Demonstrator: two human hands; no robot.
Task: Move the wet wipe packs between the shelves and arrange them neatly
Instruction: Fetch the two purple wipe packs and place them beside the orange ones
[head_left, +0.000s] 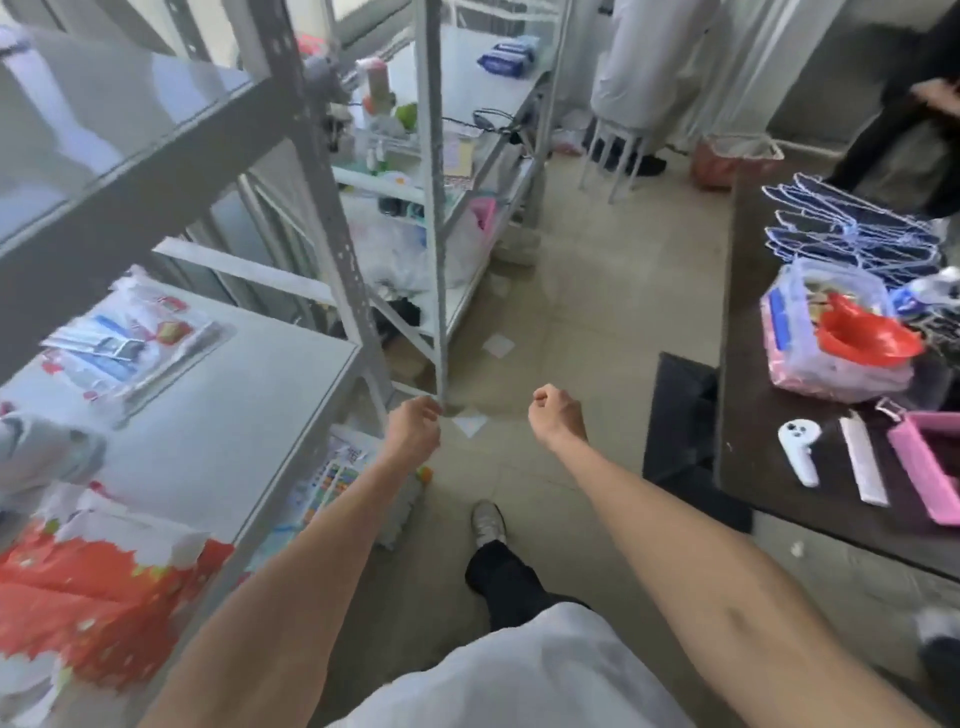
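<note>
Blue wet wipe packs lie on the upper board of the far white shelf unit, well ahead of me. Both my arms reach forward over the floor. My left hand hangs beside the front post of the near grey shelf unit, fingers loosely curled, holding nothing. My right hand is closed in a loose fist over the floor and is empty. On the near shelf board to my left lie clear-wrapped packages and a red and white pack.
A dark table stands on the right with a plastic bag, a red bowl, a white controller and a pink tray. Two people stand at the back near a stool and a bin. Floor lies between shelves and table.
</note>
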